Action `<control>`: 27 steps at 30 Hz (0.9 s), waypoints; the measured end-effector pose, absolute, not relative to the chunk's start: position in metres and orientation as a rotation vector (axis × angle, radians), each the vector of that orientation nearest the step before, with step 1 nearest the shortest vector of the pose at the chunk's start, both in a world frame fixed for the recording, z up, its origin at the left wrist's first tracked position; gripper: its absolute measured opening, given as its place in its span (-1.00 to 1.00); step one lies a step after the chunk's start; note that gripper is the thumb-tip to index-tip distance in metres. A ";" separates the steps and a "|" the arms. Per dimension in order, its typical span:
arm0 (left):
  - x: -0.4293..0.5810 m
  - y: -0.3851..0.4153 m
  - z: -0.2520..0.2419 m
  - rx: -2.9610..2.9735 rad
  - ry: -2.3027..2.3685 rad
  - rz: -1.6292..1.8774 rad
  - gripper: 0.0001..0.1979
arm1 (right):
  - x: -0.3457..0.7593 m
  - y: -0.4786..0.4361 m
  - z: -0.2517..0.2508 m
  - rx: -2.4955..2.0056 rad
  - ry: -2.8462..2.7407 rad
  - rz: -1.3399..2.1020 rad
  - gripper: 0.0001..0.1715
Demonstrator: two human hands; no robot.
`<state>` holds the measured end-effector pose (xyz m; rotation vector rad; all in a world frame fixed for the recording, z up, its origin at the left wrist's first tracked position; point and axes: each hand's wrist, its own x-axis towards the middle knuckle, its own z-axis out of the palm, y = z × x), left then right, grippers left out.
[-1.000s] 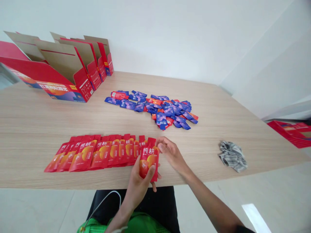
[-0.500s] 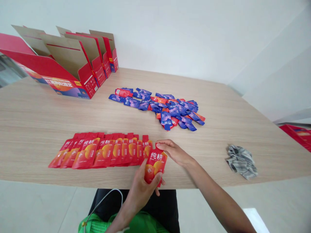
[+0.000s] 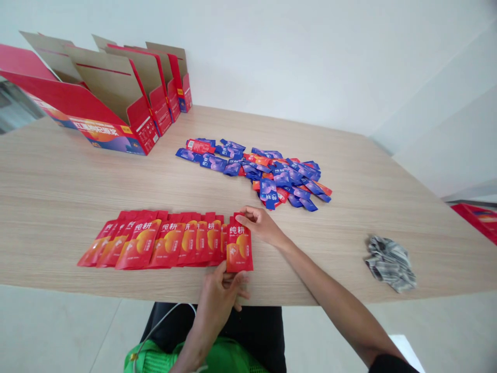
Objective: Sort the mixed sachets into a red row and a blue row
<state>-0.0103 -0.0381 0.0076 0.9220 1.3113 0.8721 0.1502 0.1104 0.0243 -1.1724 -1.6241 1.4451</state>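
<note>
A red pouch with an orange fruit print lies at the right end of a row of matching red pouches, overlapping the last of them. My right hand pinches its top between thumb and fingers. At its lower edge, my left hand has the thumb and index finger around the bottom left corner; the other fingers are curled below, partly hidden. Farther back lies a loose heap of blue and purple pouches, with several red ones mixed in.
Open red cartons with raised flaps stand at the back left. A crumpled grey striped cloth lies on the right of the wooden table. Another red box shows at the right edge. A white wall rises behind the table.
Both hands have moved left with the red pouch and laid it at the row's right end, upright in line. My left hand has slid down from its middle to its bottom edge.
</note>
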 end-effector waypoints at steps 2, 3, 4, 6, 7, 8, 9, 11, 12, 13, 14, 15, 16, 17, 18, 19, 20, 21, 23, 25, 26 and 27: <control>-0.015 -0.036 0.003 0.953 1.402 0.841 -0.43 | 0.144 0.117 0.019 -1.194 -1.708 1.359 -0.50; -0.017 -0.036 0.002 0.973 1.444 0.823 -0.45 | 0.140 0.119 0.017 -1.209 -1.752 1.307 -0.54; -0.019 -0.035 0.001 0.990 1.481 0.805 -0.47 | 0.138 0.122 0.015 -1.225 -1.793 1.247 -0.58; -0.022 -0.035 0.001 1.022 1.537 0.775 -0.49 | 0.132 0.125 0.012 -1.255 -1.867 1.131 -0.67; -0.023 -0.034 0.002 1.042 1.553 0.766 -0.49 | 0.130 0.126 0.011 -1.264 -1.899 1.084 -0.70; -0.024 -0.034 0.002 1.064 1.562 0.764 -0.48 | 0.128 0.127 0.010 -1.271 -1.931 1.043 -0.73; -0.024 -0.034 0.002 1.084 1.567 0.767 -0.47 | 0.127 0.128 0.008 -1.275 -1.961 1.006 -0.74; -0.023 -0.034 0.002 1.113 1.575 0.781 -0.44 | 0.125 0.128 0.005 -1.290 -2.018 0.925 -0.77; -0.023 -0.035 0.001 1.118 1.580 0.789 -0.44 | 0.125 0.127 0.004 -1.305 -2.044 0.873 -0.79; -0.023 -0.035 0.000 1.119 1.585 0.794 -0.43 | 0.124 0.127 0.003 -1.326 -2.069 0.819 -0.81; -0.023 -0.035 0.000 1.120 1.590 0.797 -0.43 | 0.124 0.126 0.002 -1.351 -2.093 0.770 -0.82; -0.024 -0.036 -0.001 1.122 1.597 0.801 -0.43 | 0.124 0.125 0.001 -1.377 -2.114 0.728 -0.83; -0.024 -0.036 -0.001 1.126 1.606 0.806 -0.43 | 0.124 0.125 0.001 -1.403 -2.132 0.696 -0.83; -0.025 -0.037 -0.001 1.130 1.617 0.811 -0.43 | 0.123 0.124 0.001 -1.428 -2.142 0.672 -0.84; -0.025 -0.037 0.000 1.135 1.627 0.816 -0.43 | 0.123 0.123 0.001 -1.454 -2.145 0.657 -0.84; -0.026 -0.037 0.000 1.139 1.636 0.821 -0.43 | 0.122 0.122 0.001 -1.478 -2.143 0.647 -0.85; -0.026 -0.037 0.001 1.142 1.642 0.825 -0.42 | 0.122 0.121 0.001 -1.498 -2.138 0.640 -0.86; -0.026 -0.037 0.002 1.147 1.643 0.826 -0.41 | 0.122 0.121 0.001 -1.514 -2.131 0.635 -0.86; -0.026 -0.037 0.002 1.158 1.645 0.823 -0.39 | 0.121 0.120 0.001 -1.522 -2.124 0.634 -0.87; -0.026 -0.037 0.002 1.169 1.650 0.820 -0.37 | 0.122 0.119 0.000 -1.501 -2.119 0.632 -0.87; -0.026 -0.038 0.002 1.174 1.652 0.820 -0.36 | 0.122 0.119 -0.001 -1.488 -2.115 0.630 -0.87; -0.026 -0.038 0.001 1.177 1.652 0.822 -0.35 | 0.123 0.119 -0.002 -1.474 -2.110 0.629 -0.87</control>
